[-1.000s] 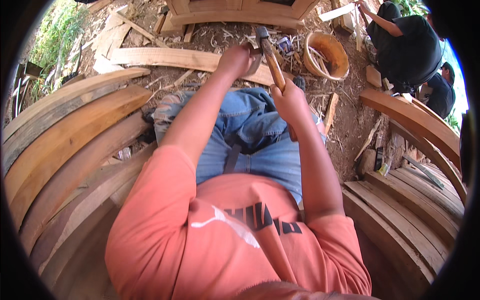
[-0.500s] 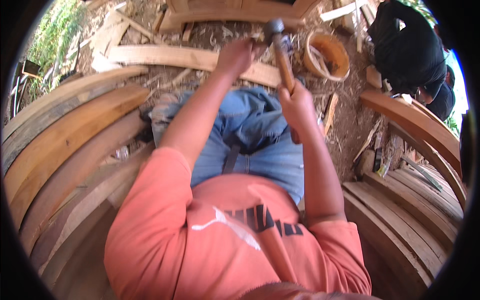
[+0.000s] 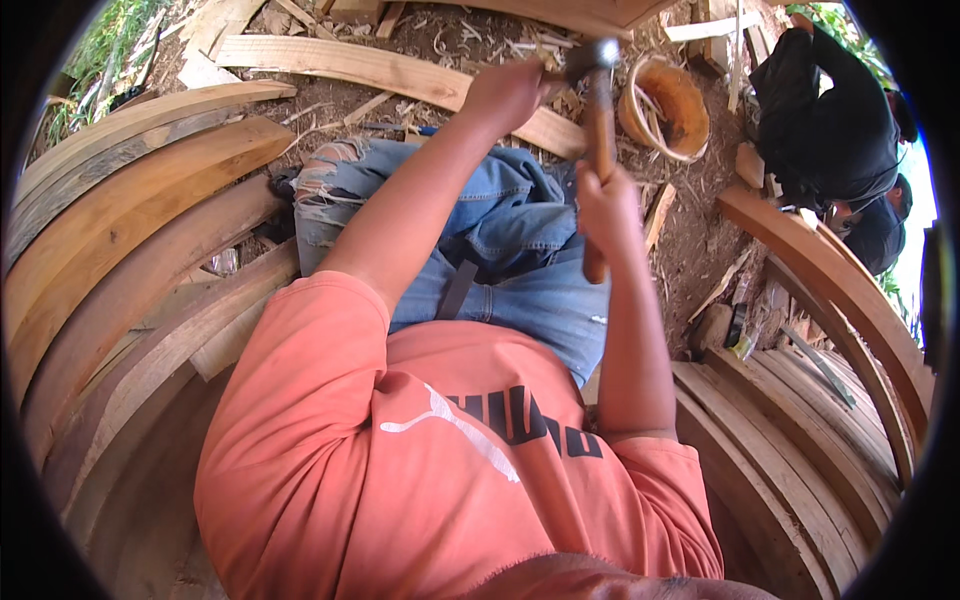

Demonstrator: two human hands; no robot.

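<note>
My right hand (image 3: 610,212) is closed round the wooden handle of a hammer (image 3: 600,135), whose butt end sticks out below the fist. The dark metal hammer head is up beside my left hand (image 3: 506,98), close to its fingers. That left hand is closed with its knuckles up. A short brownish end shows between it and the hammer head, too blurred to name. Beyond both hands, at the top edge, is a piece of wooden furniture or framework (image 3: 570,12). My jeans-clad legs (image 3: 500,220) lie folded beneath my forearms.
An orange-brown bucket (image 3: 664,110) with scraps inside stands right of the hammer. A pale plank (image 3: 350,66) lies on the shaving-strewn ground. Curved-looking timbers (image 3: 150,200) rise at left, with more boards (image 3: 800,420) at right. A person in dark clothes (image 3: 825,120) is at the upper right.
The hammer has gone from leaning left to nearly upright, its head shifted right. My left hand has moved rightward and stays closed. The whole view has shifted slightly.
</note>
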